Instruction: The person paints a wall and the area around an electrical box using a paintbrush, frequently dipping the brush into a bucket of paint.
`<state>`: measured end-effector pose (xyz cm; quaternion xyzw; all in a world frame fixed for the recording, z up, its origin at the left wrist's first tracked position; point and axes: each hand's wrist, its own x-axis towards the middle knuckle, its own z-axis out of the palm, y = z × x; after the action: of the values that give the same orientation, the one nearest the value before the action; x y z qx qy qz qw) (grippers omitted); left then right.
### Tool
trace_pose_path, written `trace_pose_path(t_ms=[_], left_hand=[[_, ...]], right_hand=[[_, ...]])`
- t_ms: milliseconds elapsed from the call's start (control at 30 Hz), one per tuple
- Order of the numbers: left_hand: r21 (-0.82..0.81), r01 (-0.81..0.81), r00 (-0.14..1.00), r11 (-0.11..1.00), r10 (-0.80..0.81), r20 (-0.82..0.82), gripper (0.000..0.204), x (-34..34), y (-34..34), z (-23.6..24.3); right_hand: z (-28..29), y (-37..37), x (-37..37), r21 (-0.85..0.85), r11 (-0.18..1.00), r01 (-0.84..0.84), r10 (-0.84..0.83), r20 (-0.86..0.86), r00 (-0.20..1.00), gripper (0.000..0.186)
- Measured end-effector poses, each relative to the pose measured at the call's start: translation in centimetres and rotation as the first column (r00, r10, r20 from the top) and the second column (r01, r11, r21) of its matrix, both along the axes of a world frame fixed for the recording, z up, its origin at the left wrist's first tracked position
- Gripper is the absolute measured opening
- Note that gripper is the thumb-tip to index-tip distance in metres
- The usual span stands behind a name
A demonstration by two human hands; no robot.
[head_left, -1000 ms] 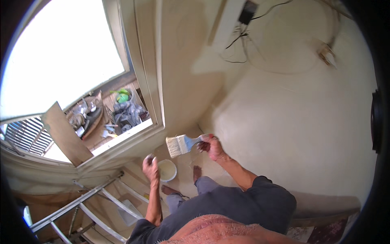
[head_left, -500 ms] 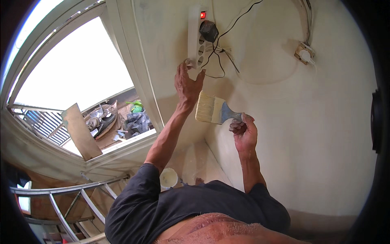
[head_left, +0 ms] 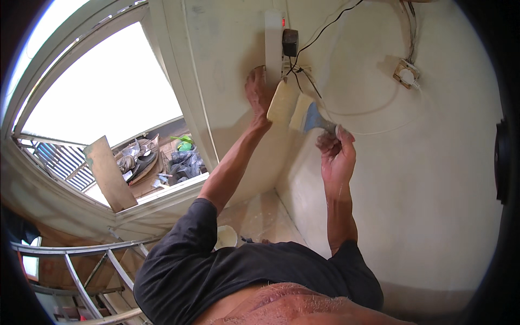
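Strip turned aside, brush up beneath it

The strip (head_left: 274, 51) now shows its blank side; half a second ago its row of sockets faces the camera. The wall socket (head_left: 406, 73) sits almost as before, so the turn seems to be the strip's own.

The left hand (head_left: 259, 92) is at the strip's lower left edge, fingers bent against it. Whether they grip it or only push, the view does not tell.

The right hand (head_left: 337, 145) pinches the handle of the brush (head_left: 313, 116) between thumb and fingers. The brush is higher than a moment ago: its pale bristles (head_left: 281, 103) lie just below the strip's bottom end, beside the left wrist. Contact with the wall (head_left: 428, 173) cannot be judged.

The turned strip appears to give the brush easier reach around that lower end. The adapter (head_left: 290, 43) is at the strip's right edge, dark wires (head_left: 311, 83) hanging close to the bristles.
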<state>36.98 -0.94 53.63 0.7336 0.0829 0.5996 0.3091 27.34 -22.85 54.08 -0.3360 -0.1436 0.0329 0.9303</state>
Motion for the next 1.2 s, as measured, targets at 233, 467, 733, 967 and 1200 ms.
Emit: trace_pose_path(t_ms=[233, 467, 733, 967, 1200], left_hand=[[0.174, 0.095, 0.976, 0.98, -0.127, 0.179, 0.05, 2.6, -2.1, 1.0], [-0.07, 0.128, 0.989, 0.989, -0.132, -0.069, 0.061, 4.7, -5.3, 3.3], [0.006, 0.105, 0.991, 0.994, -0.104, -0.08, 0.062, 7.3, -6.4, 4.6], [-0.123, 0.366, 0.931, 0.923, -0.362, 0.052, 0.061, 6.6, -6.5, 4.2], [0.053, 0.317, 0.949, 0.947, -0.316, -0.023, 0.059, 6.3, -7.1, 3.5]], right_hand=[[5.5, 4.3, 1.8, 0.044, 0.983, 0.178, -0.183, 0.179, 0.967, 0.016], [10.0, 8.8, 3.6, 0.093, 0.946, 0.312, -0.325, 0.27, 0.906, 0.02], [14.3, 11.9, 6.8, 0.098, 0.879, 0.467, -0.46, 0.43, 0.777, 0.022], [16.0, 13.4, 7.9, 0.028, 0.719, 0.694, -0.556, 0.622, 0.551, 0.019], [18.3, 14.7, 9.0, 0.154, 0.445, 0.882, -0.532, 0.838, 0.122, 0.017]])
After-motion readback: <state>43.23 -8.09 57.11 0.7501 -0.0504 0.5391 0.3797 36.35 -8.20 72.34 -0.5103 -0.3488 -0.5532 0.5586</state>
